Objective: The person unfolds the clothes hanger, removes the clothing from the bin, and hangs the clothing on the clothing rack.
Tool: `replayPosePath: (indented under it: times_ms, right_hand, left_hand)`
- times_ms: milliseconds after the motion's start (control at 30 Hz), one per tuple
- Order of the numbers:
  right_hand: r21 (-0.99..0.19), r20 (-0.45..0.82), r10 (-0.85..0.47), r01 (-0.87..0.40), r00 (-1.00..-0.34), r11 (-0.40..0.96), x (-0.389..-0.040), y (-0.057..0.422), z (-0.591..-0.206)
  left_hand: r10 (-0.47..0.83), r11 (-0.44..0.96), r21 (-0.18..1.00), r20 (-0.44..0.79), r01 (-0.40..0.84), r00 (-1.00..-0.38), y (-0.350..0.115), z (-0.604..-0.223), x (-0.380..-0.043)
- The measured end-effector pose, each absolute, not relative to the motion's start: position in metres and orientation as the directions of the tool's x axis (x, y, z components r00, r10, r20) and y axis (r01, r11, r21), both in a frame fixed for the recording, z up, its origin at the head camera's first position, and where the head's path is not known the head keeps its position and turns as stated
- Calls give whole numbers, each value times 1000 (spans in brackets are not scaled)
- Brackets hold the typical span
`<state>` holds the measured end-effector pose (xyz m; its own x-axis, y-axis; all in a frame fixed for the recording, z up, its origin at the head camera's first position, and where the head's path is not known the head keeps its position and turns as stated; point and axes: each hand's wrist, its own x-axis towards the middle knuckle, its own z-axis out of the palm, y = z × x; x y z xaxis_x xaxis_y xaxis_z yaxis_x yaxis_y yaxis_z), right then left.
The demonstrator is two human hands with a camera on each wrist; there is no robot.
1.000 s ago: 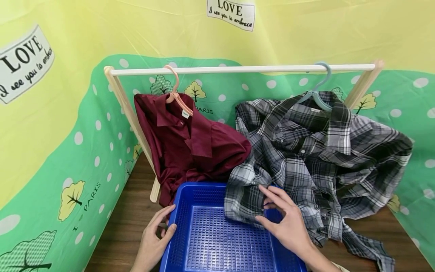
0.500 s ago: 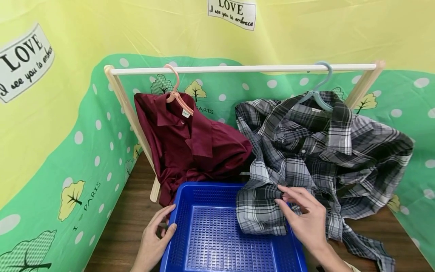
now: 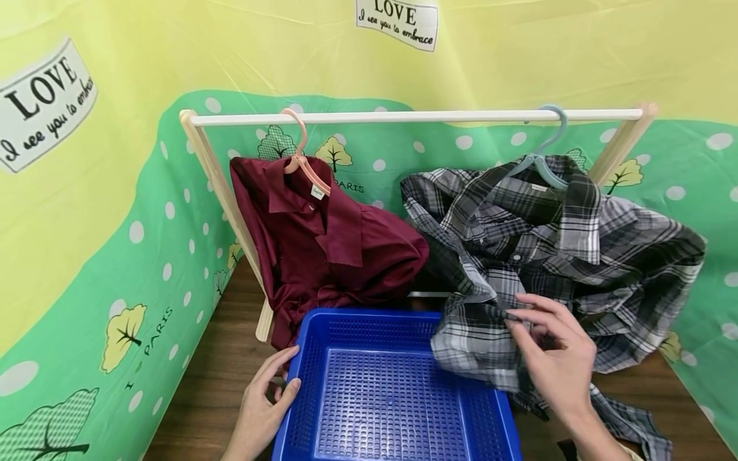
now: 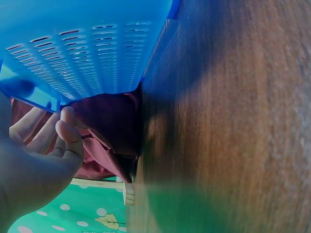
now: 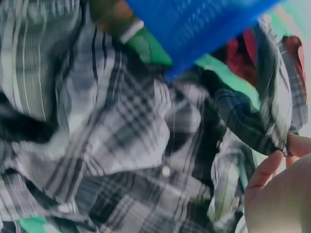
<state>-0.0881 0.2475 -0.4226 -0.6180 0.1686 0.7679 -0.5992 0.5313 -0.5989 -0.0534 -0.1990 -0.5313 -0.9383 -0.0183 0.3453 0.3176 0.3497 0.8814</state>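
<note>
A grey plaid shirt [image 3: 519,237] hangs from a blue hanger [image 3: 557,131] on the right of the rack. My right hand [image 3: 556,355] pinches a fold of its sleeve near the cuff, over the right side of a blue plastic basket [image 3: 398,315]; in the right wrist view thumb and fingertips meet on the plaid cloth [image 5: 252,121]. At the basket's left wall, my left hand [image 3: 266,400] holds the rim, thumb on one side and fingers along the edge. The left wrist view shows this hand [image 4: 43,145] at the basket's slotted wall [image 4: 82,53].
A maroon shirt [image 3: 323,243] hangs on a pink hanger [image 3: 300,137] at the left, its hem behind the basket. The rack's white rail [image 3: 415,117] spans wooden legs. A dark wooden table [image 3: 198,397] lies below, with a patterned cloth backdrop [image 3: 144,211] around it.
My right hand has moved right, drawing the plaid sleeve from the basket's middle toward its right rim. My left hand stays at the left rim.
</note>
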Motion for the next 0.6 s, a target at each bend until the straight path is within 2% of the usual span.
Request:
replayPosePath:
  times_ms: [433,600]
  right_hand:
    - [-587,772,192,-562,-606,583,-83,271,-388]
    - [-574,779,203,-546,-593,610,-88,290,-390]
  left_hand:
    - [-20,345,876,367,338,-930,-197,-530,-52]
    - [-22,344,878,361,332,-932,-197,-529,-52]
